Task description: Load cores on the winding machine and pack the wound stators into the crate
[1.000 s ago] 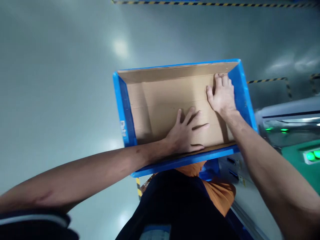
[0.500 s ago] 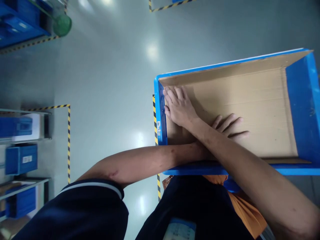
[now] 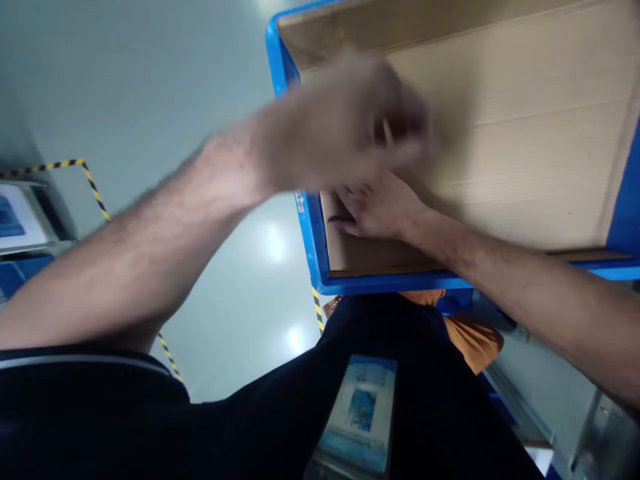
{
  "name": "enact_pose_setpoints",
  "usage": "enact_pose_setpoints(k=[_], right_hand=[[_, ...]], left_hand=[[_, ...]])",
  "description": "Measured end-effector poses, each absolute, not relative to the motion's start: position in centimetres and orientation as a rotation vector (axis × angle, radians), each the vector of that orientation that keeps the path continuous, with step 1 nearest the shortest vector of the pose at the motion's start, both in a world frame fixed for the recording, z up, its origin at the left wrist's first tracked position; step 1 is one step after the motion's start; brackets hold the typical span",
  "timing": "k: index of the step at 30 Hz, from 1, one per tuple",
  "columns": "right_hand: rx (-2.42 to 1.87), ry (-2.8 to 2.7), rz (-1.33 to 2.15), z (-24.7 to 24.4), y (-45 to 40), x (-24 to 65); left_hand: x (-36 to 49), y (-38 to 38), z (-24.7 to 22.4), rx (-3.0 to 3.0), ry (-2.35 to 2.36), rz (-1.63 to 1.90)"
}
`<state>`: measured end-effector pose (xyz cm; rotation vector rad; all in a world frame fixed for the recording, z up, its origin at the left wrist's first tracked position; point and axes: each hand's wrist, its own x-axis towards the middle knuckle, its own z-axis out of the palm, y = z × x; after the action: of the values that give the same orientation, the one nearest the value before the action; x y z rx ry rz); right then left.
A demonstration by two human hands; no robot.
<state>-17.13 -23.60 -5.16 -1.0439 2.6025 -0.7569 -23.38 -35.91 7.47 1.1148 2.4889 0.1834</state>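
A blue crate (image 3: 320,263) lined with brown cardboard (image 3: 530,133) lies in front of my body. My left hand (image 3: 350,120) is raised over the crate's left part, smeared by motion, its fingers curled; whether it holds anything is not clear. Below and partly behind it, my right hand (image 3: 377,207) is down in the crate near the left wall, close to the cardboard. Its fingertips are partly hidden by my left hand, while the thumb side shows apart from the rest.
A badge (image 3: 359,413) hangs before my dark clothing. Orange cloth (image 3: 473,340) is below the crate. Shelving with a blue bin (image 3: 30,267) stands at the left, beside yellow-black floor tape (image 3: 95,190).
My left hand has lifted off the cardboard and moved up and left, now above my right hand. The crate appears nearer and higher in view. My right hand stays by the left wall.
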Motion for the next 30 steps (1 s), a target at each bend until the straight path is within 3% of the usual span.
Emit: enact_pose_setpoints(k=[7, 15, 19, 24, 30], right_hand=[[-1.304, 2.198, -0.442, -3.3, -21.4, -13.9], [-1.413, 2.043, -0.311, -3.9, -19.3, -14.9], [-1.218, 2.259, -0.461, -4.8, -15.3, -17.1], [-0.681, 2.62, -0.579, -5.2, -8.9, -20.1], [-0.304, 2.816, -0.417, -4.3, -7.7, -21.2]], left_hand=[[-29.5, -37.5, 1.9, 0.793, 2.744, 0.13], [-29.3, -37.8, 1.5, 0.79, 2.733, 0.151], [-30.1, -38.0, 0.5, 0.812, 2.768, 0.227], [-30.0, -38.0, 0.2, 0.816, 2.789, 0.295], [-28.4, -37.6, 1.0, 0.731, 2.763, 0.446]])
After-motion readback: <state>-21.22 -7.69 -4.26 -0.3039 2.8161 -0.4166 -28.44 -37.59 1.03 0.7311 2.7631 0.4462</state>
